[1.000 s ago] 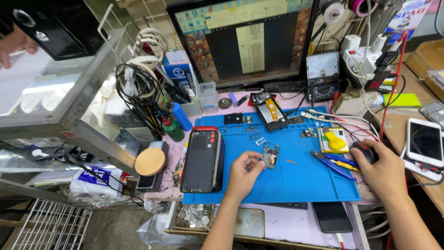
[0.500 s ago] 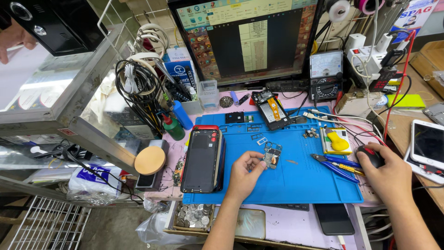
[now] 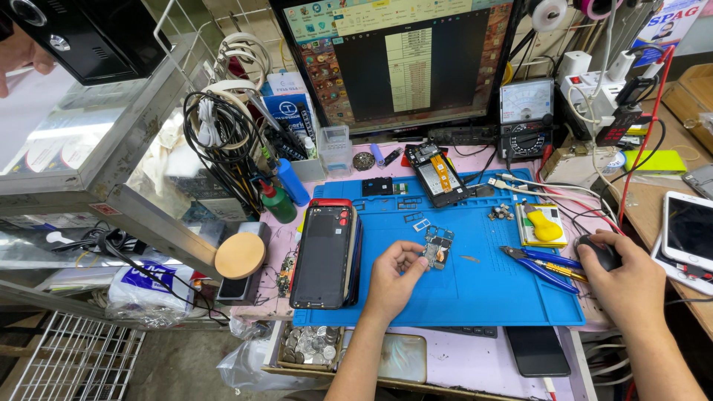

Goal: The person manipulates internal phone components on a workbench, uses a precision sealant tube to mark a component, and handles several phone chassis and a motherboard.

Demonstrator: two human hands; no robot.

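My left hand [image 3: 394,278] rests on the blue work mat [image 3: 483,297] and pinches a small phone circuit board [image 3: 437,247] at its lower edge. My right hand [image 3: 624,282] lies over a black computer mouse [image 3: 600,251] at the mat's right edge. A stack of opened black phones [image 3: 327,254] with a red rim lies to the left of my left hand. Blue-handled pliers [image 3: 542,263] lie between my two hands.
A monitor [image 3: 401,59] stands at the back, an analog meter [image 3: 526,111] to its right. An opened phone frame [image 3: 437,173] lies at the mat's far edge. A white phone [image 3: 688,230] is at right, a black one [image 3: 536,350] near the front, and cables [image 3: 223,134] hang at left.
My hands have stayed in place; the left keeps hold of the circuit board and the right stays on the mouse. The view has shifted slightly.
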